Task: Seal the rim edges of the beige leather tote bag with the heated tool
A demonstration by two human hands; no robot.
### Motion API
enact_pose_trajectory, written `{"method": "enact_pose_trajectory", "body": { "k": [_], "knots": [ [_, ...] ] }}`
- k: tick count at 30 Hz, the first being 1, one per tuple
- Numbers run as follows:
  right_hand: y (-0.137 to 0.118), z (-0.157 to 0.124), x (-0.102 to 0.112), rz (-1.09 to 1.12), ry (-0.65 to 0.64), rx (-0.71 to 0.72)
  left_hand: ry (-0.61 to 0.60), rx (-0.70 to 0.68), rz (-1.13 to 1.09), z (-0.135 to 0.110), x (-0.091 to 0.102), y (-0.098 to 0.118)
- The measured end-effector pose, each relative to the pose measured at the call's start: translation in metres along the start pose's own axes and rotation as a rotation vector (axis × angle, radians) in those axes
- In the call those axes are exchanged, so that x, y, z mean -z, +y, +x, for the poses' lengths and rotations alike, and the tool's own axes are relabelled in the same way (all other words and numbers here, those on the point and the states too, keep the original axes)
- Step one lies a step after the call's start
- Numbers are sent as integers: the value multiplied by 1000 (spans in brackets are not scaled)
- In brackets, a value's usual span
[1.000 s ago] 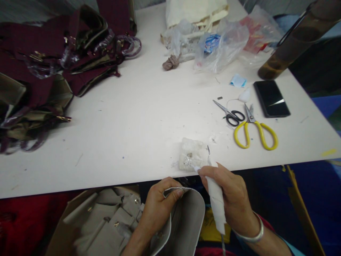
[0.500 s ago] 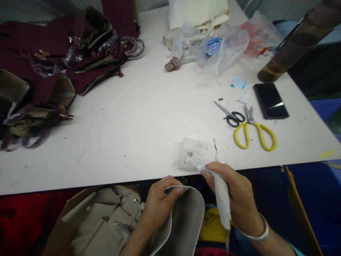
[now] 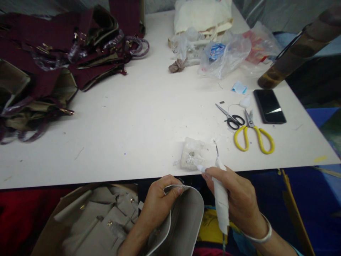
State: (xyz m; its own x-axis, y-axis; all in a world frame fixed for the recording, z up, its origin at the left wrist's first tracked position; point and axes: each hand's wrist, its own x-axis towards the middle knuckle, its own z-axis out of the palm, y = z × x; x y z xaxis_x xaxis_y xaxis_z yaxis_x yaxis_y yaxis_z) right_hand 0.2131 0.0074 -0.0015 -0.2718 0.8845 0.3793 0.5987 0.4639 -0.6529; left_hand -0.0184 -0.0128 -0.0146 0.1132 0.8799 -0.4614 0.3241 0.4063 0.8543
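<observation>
On the near side of the table [image 3: 119, 124], a grey bag [image 3: 188, 217] gapes, its rim pinched in the left hand [image 3: 160, 197]. The right hand [image 3: 241, 195] curls round a wrapped tool [image 3: 221, 204] whose point reaches over the table. A pale block [image 3: 191, 154] sits on the table, towards its near edge.

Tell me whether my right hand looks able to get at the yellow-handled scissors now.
Probably yes: your right hand is close by, and only bare tabletop shows between it and the yellow-handled scissors. It holds a white-wrapped tool, which would likely need setting down first.
</observation>
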Motion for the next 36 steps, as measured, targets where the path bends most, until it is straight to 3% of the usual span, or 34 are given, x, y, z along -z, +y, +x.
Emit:
{"method": "enact_pose_trajectory", "body": {
  "k": [7, 36],
  "knots": [
    [2, 4, 0, 14, -66, 13, -5, -7, -13, 1, 0, -2],
    [-5, 7, 3, -134, -102, 100, -23, 0, -24, 0, -1, -4]
  ]
}}
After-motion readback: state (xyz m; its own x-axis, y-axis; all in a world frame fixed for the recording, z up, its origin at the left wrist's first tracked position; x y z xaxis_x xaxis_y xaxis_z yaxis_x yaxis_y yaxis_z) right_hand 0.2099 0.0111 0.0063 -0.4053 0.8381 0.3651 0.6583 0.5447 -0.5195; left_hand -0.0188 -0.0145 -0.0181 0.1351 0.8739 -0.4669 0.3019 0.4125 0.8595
